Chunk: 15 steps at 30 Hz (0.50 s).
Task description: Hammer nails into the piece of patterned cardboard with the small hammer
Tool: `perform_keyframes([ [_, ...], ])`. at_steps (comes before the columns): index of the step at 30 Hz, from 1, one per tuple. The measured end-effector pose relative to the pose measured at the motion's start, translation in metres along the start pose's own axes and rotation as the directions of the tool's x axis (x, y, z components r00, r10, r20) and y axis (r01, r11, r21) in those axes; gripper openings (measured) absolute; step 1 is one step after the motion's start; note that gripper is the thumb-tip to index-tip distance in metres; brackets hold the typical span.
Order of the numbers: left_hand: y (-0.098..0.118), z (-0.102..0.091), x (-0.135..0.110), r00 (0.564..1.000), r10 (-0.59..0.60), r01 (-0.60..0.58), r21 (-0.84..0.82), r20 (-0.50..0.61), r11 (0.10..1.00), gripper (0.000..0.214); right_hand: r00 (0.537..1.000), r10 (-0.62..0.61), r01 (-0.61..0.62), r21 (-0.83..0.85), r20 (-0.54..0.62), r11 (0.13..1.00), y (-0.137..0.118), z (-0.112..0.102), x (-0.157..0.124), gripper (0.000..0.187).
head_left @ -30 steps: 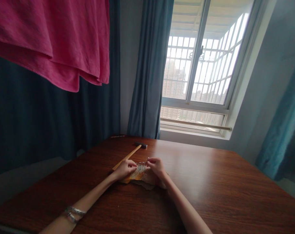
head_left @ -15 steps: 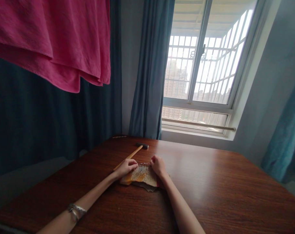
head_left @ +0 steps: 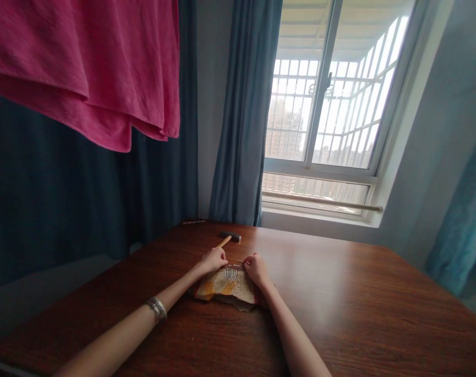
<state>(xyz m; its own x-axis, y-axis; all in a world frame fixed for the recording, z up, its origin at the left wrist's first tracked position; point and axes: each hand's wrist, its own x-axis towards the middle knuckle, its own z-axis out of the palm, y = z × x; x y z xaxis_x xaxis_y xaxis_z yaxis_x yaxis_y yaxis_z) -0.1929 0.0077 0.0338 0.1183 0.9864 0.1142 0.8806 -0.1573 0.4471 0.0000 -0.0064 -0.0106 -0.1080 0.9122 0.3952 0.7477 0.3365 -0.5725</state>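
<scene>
A small wooden board [head_left: 222, 285] dotted with holes lies on the brown table [head_left: 340, 314], with a row of thin metal nails [head_left: 232, 272] standing at its far edge. My left hand [head_left: 214, 259] has closed around the wooden handle of a hammer [head_left: 230, 238], whose dark head lies on the table beyond. My right hand [head_left: 255, 268] sits at the board's far right corner, fingers curled beside the nails; whether it pinches a nail is too small to tell. A dark scrap [head_left: 241, 303] pokes out under the board.
A pink cloth [head_left: 84, 68] hangs overhead at the left. Blue curtains [head_left: 241, 115] frame a barred window [head_left: 324, 110] behind the table. A metal bracelet [head_left: 157, 308] is on my left wrist.
My left hand has left the board and moved forward onto the hammer handle. My right hand has stayed at the board's far right corner.
</scene>
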Motion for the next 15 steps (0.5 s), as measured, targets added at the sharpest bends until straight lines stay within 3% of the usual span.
perform_keyframes([
  [3, 0.000, -0.002, 0.000, 1.000, -0.003, 0.003, 0.006, 0.001, 1.000, 0.018, 1.000, -0.004, 0.005, 0.051, -0.009, 0.999, -0.001, -0.002, 0.000, 0.022],
  [7, 0.000, -0.005, -0.008, 0.994, 0.113, -0.113, -0.121, -0.007, 0.986, 0.024, 0.999, -0.050, 0.047, 0.154, 0.017, 0.987, -0.005, -0.007, -0.001, 0.024],
  [11, 0.000, -0.005, -0.031, 0.985, 0.170, -0.167, -0.346, -0.022, 0.923, 0.031, 0.973, -0.146, 0.092, 0.280, 0.176, 0.956, -0.008, -0.016, 0.000, 0.022],
  [15, -0.002, -0.005, -0.054, 0.984, 0.145, -0.090, -0.405, 0.108, 0.910, 0.034, 0.914, -0.225, 0.090, 0.372, 0.338, 0.924, -0.009, -0.025, 0.001, 0.015],
])
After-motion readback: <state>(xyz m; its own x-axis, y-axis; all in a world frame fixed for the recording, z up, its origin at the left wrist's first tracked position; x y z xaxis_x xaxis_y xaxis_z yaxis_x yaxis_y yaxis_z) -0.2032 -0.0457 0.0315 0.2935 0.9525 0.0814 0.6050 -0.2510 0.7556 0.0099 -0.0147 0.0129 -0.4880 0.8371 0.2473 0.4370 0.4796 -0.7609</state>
